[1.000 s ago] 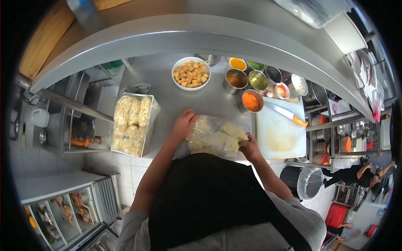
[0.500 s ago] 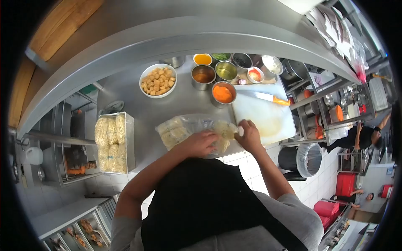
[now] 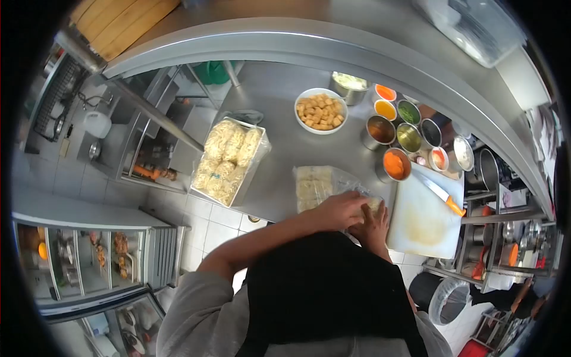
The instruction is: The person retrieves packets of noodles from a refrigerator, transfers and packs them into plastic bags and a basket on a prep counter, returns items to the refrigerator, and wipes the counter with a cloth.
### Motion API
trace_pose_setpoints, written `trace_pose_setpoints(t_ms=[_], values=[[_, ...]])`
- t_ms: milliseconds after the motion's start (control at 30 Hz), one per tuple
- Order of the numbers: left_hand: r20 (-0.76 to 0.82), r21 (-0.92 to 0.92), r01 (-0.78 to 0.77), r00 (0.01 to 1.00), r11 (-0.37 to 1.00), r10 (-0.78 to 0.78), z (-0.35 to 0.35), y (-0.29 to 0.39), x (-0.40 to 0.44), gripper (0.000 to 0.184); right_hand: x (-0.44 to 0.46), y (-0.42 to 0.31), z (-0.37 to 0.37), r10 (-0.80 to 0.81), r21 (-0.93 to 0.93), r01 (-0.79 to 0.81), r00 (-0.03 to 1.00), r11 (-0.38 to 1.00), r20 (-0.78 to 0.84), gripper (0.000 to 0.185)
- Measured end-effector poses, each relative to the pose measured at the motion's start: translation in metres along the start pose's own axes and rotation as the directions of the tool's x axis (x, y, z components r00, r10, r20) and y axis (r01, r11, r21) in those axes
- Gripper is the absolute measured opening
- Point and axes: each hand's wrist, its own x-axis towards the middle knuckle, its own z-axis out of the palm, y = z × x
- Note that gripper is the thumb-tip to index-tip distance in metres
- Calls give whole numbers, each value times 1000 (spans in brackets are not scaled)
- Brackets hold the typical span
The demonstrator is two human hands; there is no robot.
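Observation:
A clear plastic bag (image 3: 342, 177) of pale noodle portions (image 3: 313, 181) lies on the steel counter at my front. My left hand (image 3: 340, 212) reaches across to the bag's right end, its fingers bent and closed on the plastic. Close beside it, my right hand (image 3: 373, 229) grips the same end, its fingers over a pale portion (image 3: 375, 203) inside the bag. The two hands nearly touch. My fingertips partly hide what lies beneath them. Left of the bag, a white tray (image 3: 242, 189) wrapped in plastic holds several noodle bundles (image 3: 226, 157).
A white cutting board (image 3: 410, 223) with an orange-handled knife (image 3: 441, 195) lies to the right. Behind are a bowl of tan cubes (image 3: 321, 112), an orange-filled metal cup (image 3: 395, 165) and several other containers. A steel shelf (image 3: 297, 38) overhangs the back. A lined bin (image 3: 447, 300) stands lower right.
The view has swung, so the counter sits farther right in it. My hands have come together at the bag's right end, the left moving over beside the right.

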Motion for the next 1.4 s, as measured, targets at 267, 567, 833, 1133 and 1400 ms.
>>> trace_pose_setpoints(t_ms=[267,567,833,1133,1400], values=[[-533,432,576,784,694,-319,-256,-96,-155,88,20,7,-25,-17,13,16,990,1000,140,85],[114,545,432,811,718,-574,-298,-160,-112,114,41,19,-137,-31,612,-371,838,698,544,79],[185,603,299,849,739,-495,-300,-189,-121,108,19,-34,-236,-36,598,-399,812,696,583,83],[200,671,126,918,730,-342,-297,-191,-117,113,9,-78,-294,44,609,-298,917,735,397,94],[59,611,130,976,781,-209,-307,-182,-121,100,56,-117,-264,-10,461,-206,906,863,423,84]])
